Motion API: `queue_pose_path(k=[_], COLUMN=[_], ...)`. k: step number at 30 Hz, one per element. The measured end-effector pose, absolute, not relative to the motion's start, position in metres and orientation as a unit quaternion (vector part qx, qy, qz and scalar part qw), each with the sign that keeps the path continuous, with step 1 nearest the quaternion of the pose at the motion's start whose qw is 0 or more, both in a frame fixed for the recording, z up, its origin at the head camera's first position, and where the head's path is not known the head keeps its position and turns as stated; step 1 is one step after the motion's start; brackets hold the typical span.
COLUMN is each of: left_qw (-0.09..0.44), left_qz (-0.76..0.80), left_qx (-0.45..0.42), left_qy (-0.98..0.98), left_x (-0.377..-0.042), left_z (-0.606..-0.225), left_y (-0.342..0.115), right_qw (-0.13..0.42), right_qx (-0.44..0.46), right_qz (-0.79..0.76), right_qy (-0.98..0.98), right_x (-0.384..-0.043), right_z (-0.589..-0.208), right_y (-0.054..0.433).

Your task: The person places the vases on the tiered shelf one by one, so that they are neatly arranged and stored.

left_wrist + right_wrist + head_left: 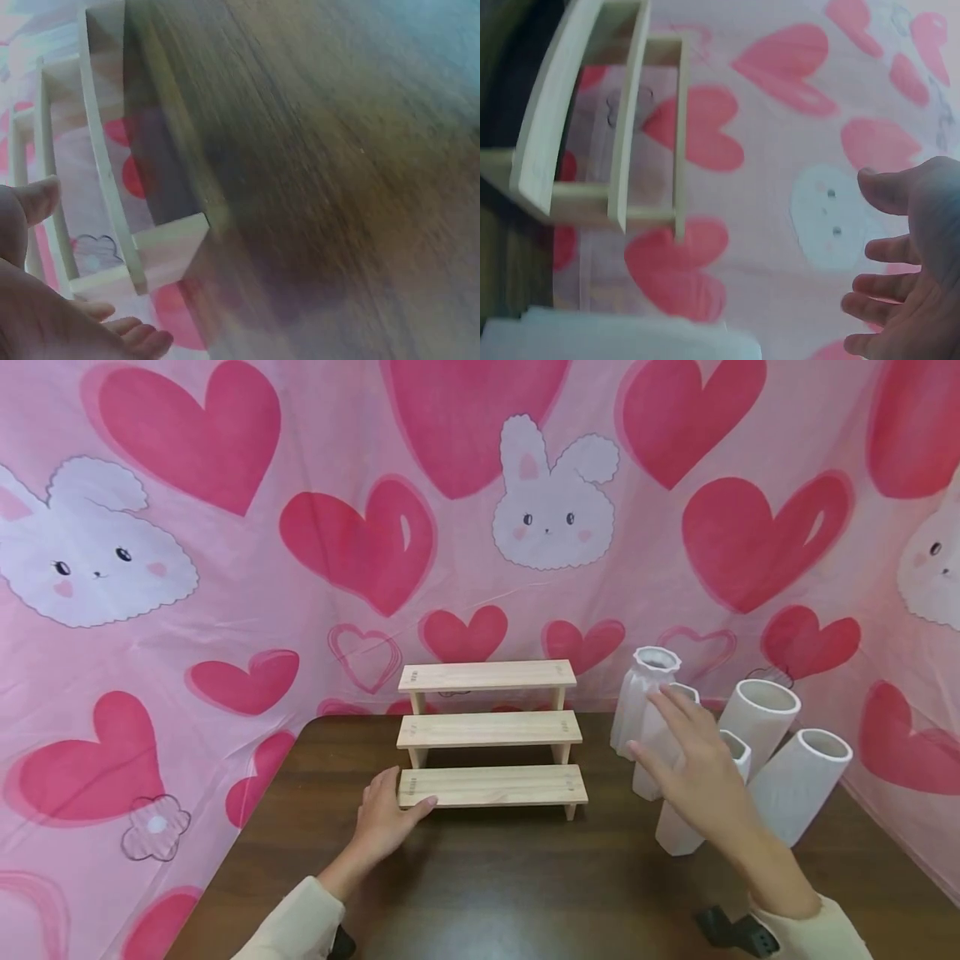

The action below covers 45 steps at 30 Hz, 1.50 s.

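Note:
A three-step wooden display stand (491,781) stands on the dark table. My left hand (384,825) is at the left end of its lowest step, thumb along the front edge and fingers by the end. In the left wrist view those fingers look straight and apart from the thumb. Several white vases (806,781) are grouped on the right. My right hand (705,772) hovers over them with fingers extended and thumb apart, hiding part of the group. The right wrist view shows this hand (907,277) holding nothing, with a white vase (615,339) low in that view.
A pink cloth (247,635) with hearts and rabbits hangs behind and beside the table (480,877). At the back left of the group is a ribbed vase (633,702) with a scalloped rim. Dark wrist devices (738,933) show at the sleeves.

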<state>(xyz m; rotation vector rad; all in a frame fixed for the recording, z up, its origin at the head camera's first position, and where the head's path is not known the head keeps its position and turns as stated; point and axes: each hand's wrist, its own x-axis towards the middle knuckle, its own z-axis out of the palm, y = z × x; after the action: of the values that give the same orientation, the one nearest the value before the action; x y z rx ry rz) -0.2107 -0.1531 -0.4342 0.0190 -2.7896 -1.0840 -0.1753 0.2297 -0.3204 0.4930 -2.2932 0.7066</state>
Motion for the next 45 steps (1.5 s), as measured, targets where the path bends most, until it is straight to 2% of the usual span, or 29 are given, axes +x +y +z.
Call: queue_pose_path(k=[4, 11, 28, 35, 45], left_qw=[0.064, 0.015, -0.004, 0.016, 0.009], left_qz=[-0.415, -0.493, -0.563, -0.606, -0.615], left_qx=[0.015, 0.039, 0.053, 0.045, 0.038], left_qy=[-0.908, -0.869, -0.825, -0.794, -0.787], left_x=[-0.215, -0.220, -0.234, -0.238, -0.240], left_z=[-0.435, -0.439, -0.454, -0.460, -0.463], left_y=[-0.159, -0.166, -0.173, -0.174, -0.176], right_qw=[0.354, 0.296, 0.209, 0.223, 0.229], right_qx=[0.168, 0.114, 0.013, 0.028, 0.041], right_qz=[0.305, 0.364, 0.408, 0.424, 0.438], right_qy=[-0.868, -0.876, -0.889, -0.877, -0.868], right_x=[-0.175, -0.169, -0.164, -0.168, -0.170], right_z=[-0.320, -0.330, -0.360, -0.371, -0.376], right_y=[0.250, 0.276, 0.305, 0.309, 0.314])
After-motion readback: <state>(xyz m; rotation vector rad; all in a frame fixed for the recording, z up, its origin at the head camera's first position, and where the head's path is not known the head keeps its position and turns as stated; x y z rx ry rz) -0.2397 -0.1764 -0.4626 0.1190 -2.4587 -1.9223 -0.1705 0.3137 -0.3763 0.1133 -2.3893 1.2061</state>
